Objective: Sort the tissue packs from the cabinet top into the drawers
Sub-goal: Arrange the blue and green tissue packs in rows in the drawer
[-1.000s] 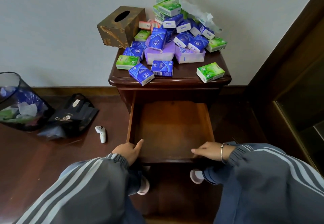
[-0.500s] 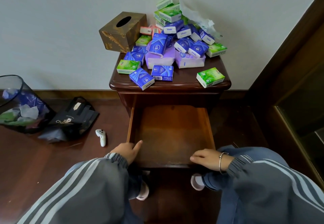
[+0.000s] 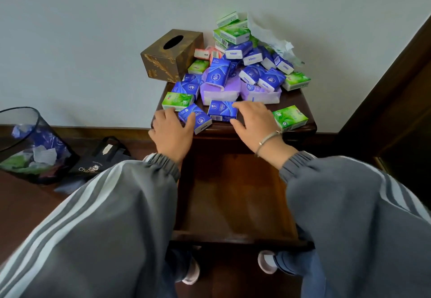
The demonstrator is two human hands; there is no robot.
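A dark wooden cabinet (image 3: 233, 132) stands against the wall. Its upper drawer (image 3: 233, 192) is pulled open under the person's arms. On the floor at the left are a mesh waste bin (image 3: 35, 146) and, beside it, a black bag (image 3: 102, 157). On the cabinet top, a brown tissue box (image 3: 171, 55) stands at the back left, next to a heap of tissue packs (image 3: 247, 64) in blue, green and purple.

The left hand (image 3: 171, 132) has its thumb on the first blue pack (image 3: 198, 119) near the front edge; I cannot tell if its grip holds the pack. The right hand (image 3: 254, 125) pinches the second blue pack (image 3: 222, 113), just beside the first, fingers over the far edge and thumb at the near corner. A single green pack (image 3: 290, 117) lies near the front right corner.
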